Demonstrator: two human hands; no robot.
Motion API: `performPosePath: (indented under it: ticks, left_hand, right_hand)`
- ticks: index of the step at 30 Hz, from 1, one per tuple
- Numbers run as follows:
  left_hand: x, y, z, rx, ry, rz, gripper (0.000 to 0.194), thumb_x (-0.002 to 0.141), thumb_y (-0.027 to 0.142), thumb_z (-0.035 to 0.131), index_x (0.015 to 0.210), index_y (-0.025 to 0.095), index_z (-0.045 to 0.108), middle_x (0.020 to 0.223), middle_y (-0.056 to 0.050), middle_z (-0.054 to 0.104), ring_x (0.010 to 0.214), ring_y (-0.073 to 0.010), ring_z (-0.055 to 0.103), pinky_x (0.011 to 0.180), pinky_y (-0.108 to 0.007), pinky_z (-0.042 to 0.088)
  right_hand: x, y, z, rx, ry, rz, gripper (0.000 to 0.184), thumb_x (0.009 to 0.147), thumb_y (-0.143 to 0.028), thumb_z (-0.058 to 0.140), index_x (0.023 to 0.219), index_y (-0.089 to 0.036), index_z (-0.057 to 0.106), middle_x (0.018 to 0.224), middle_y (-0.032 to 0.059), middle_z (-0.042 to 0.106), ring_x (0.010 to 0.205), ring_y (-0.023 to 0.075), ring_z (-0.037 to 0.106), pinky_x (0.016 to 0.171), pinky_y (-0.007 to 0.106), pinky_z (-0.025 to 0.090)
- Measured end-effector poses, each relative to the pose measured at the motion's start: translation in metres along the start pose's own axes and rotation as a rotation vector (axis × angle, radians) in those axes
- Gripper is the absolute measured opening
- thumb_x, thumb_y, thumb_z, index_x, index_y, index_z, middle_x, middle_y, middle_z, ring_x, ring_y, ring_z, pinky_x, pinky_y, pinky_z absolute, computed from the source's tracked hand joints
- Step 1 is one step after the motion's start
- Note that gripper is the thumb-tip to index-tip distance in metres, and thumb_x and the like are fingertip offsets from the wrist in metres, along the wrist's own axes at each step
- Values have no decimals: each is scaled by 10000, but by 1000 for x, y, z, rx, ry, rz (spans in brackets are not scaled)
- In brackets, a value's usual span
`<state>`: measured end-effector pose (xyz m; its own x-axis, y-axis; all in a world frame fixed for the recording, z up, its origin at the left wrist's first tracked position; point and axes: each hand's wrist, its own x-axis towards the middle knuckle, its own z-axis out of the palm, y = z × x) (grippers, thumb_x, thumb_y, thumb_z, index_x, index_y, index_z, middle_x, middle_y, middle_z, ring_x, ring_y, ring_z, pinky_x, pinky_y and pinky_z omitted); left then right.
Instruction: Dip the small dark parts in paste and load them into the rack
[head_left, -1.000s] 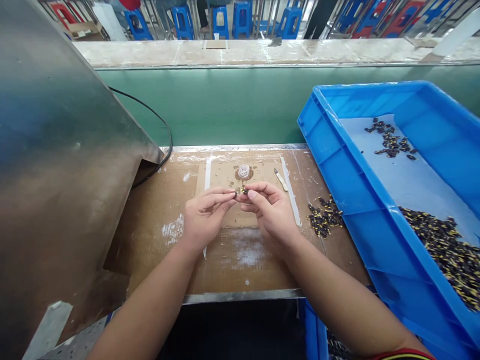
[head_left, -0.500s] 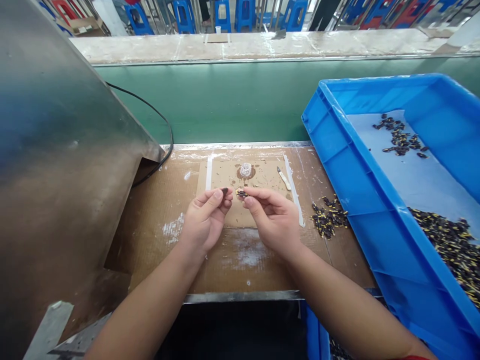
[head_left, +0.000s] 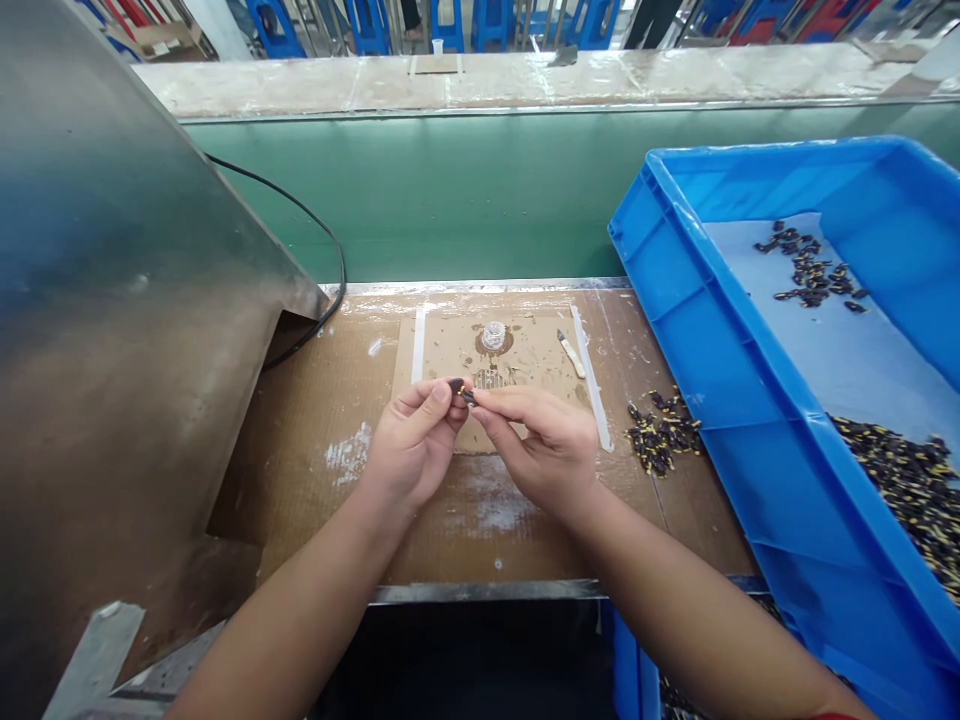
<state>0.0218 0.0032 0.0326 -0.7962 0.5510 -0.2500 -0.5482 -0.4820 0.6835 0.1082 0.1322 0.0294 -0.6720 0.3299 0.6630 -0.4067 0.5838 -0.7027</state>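
My left hand (head_left: 416, 430) pinches a small dark oval piece (head_left: 455, 385) between thumb and forefinger. With thumb and fingertips, my right hand (head_left: 544, 440) grips a small black-and-yellow part (head_left: 468, 397). The two pieces meet or nearly meet between the fingertips; whether they touch I cannot tell. Beyond the hands, a small clear jar (head_left: 493, 336) stands on a wet-stained cardboard sheet (head_left: 442, 345). A pale-handled knife (head_left: 571, 355) lies on the sheet's right side. Right of my right hand is a loose pile of black-and-yellow parts (head_left: 660, 435) on the table.
A large blue crate (head_left: 720, 350) on the right holds many more such parts on a white liner. A metal machine housing (head_left: 142, 300) fills the left side, with a black cable (head_left: 330, 235) curving beside it. A green panel (head_left: 480, 200) rises behind the table.
My right hand has moved left, bringing the black-and-yellow part up to the dark piece in my left hand. The left hand stays nearly in place. The view has shifted slightly.
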Motion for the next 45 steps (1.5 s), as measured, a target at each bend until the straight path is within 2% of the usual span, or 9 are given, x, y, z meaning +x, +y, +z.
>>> performPosePath:
  ticks: [4,8,14,18,24,29,33,38,45]
  left_hand:
    - [-1,0,0,42,0,17,238,675,304,987,796,181,824,873,-45,798,740,-80,678,771,-175,580]
    - [-1,-2,-2,129,21,66,238,675,343,984,793,214,822,887,-49,800,759,-115,693,784,-240,593]
    - [-2,-8,-6,318,28,278,213,734,360,950,852,224,836,1005,-94,813,894,-174,745,872,-295,604]
    - [-3,-13,-11,408,12,355,166,808,338,897,928,235,847,1081,-99,809,1013,-213,759,964,-335,607]
    - [-3,-17,-13,438,-14,395,158,832,327,876,968,252,848,1137,-92,804,1098,-241,755,1070,-397,587]
    - [-3,-16,-9,469,25,359,175,843,356,862,966,234,847,1202,-111,785,1166,-257,732,1116,-416,558]
    - [-5,-13,-5,595,17,450,132,882,328,824,969,233,852,1198,-110,777,1160,-238,722,1111,-384,550]
    - [-8,-7,-1,680,-3,505,136,870,336,831,956,234,853,1139,-117,777,1122,-243,726,1083,-391,563]
    - [-7,-5,-1,709,-69,536,128,882,322,813,970,238,851,1136,-115,777,1109,-232,725,1053,-374,575]
  right_hand:
    - [0,-1,-1,-28,-15,25,265,957,-128,716,1155,-290,783,1107,2,827,997,175,799,912,351,691]
    - [0,-1,-2,-71,-39,62,255,968,-173,712,1153,-332,788,1125,-8,822,999,197,801,906,389,700]
    - [2,-1,-4,-90,-48,24,270,974,-152,691,1147,-331,795,1106,-15,825,981,192,802,906,373,699]
    - [2,-1,-4,-76,-30,7,278,954,-128,712,1148,-308,797,1116,6,824,991,194,800,906,356,695]
    - [1,0,-3,-115,2,-17,284,964,-132,701,1157,-321,789,1117,-2,824,993,196,801,903,368,701]
    - [-3,6,-2,-154,-13,-23,336,952,-147,714,1214,-350,764,1215,-7,797,1058,216,790,955,400,692]
    - [-5,9,-1,-223,45,-80,416,931,-116,719,1270,-355,728,1186,-11,806,1026,210,796,943,380,691]
    - [-7,10,-1,-227,50,-78,288,938,-164,719,1158,-348,753,1169,5,806,1048,227,784,940,419,693]
    - [-3,6,-2,-115,44,-92,182,941,-171,698,1038,-315,753,1064,35,783,981,209,757,916,399,663]
